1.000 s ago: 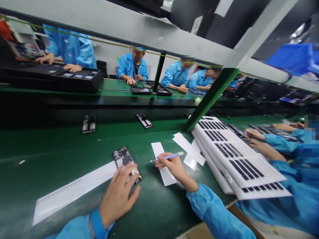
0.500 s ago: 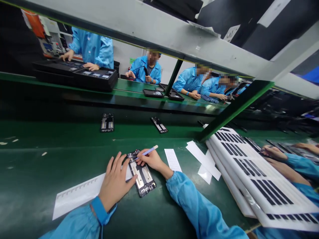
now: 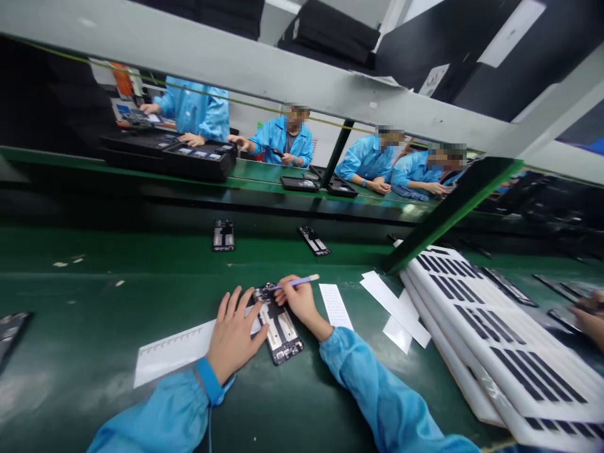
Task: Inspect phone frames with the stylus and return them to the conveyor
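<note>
An opened phone [image 3: 283,330], its circuit boards and silvery inner plates showing, lies at a slant on the green bench. My left hand [image 3: 236,328] is spread along its left edge, fingers apart, fingertips at the upper side and thumb by the middle. Pinched in my right hand [image 3: 297,299] is a lilac pen-like stick [image 3: 302,280] with a pale end. The stick's working tip points at the phone's upper end; whether it touches cannot be made out. Partly under my left hand lies a white sheet [image 3: 174,352] with tabs along its edge.
More opened phones lie ahead [image 3: 223,236] and at the far left [image 3: 12,330]. To the right are a label sheet [image 3: 336,306], white strips [image 3: 396,305] and stacked white trays with black strips [image 3: 476,302]. A green post [image 3: 453,214] rises beyond. Co-workers in blue sit opposite; another's hand shows right.
The whole view has shifted, so the bench things sit further right, and a phone shows at the left edge. Both hands stay at the phone; the stick lies flatter.
</note>
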`<state>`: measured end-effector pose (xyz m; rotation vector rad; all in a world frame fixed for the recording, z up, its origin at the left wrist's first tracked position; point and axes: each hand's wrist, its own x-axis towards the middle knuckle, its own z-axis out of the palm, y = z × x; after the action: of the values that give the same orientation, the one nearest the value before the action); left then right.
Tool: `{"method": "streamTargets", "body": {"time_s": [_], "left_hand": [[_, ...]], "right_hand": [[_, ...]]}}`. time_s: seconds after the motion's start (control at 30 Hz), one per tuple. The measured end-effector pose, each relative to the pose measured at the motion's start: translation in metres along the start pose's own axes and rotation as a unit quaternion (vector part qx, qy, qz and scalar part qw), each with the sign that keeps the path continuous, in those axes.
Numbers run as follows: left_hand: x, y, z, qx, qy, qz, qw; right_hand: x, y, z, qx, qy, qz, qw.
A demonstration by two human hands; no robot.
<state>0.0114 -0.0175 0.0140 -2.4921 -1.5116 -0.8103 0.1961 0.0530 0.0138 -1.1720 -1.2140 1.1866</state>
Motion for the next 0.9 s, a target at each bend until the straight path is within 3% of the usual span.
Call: {"method": "streamTargets", "body": {"time_s": [0.07,0.17,0.3,0.43,0.53,0.9], "left_hand": [[-0.006,0.003,-0.012,0.009,0.010,0.000,1.000],[-0.027,-0.005,-0.033,0.011,0.014,0.016,1.000],[-0.057,-0.049,-0.055,0.022,0.019,-0.005,1.000],[-0.068,-0.096,-0.052,0.063,0.056,-0.093,0.992],[-0.069,-0.108,-0.043,0.073,0.044,-0.105,0.991],[-0.072,-0.107,-0.036,0.079,0.013,-0.116,0.990]], "right_hand": [[-0.006,-0.007,0.007,0.019,0.044,-0.021,0.999],[-0.019,-0.015,0.031,0.031,-0.026,-0.007,0.999],[-0.036,-0.012,0.084,-0.011,-0.163,0.047,0.985],[-0.037,0.002,0.123,-0.024,-0.184,0.081,0.979],[-0.036,0.010,0.130,-0.015,-0.184,0.099,0.978],[-0.041,0.016,0.124,-0.019,-0.184,0.086,0.979]]}}
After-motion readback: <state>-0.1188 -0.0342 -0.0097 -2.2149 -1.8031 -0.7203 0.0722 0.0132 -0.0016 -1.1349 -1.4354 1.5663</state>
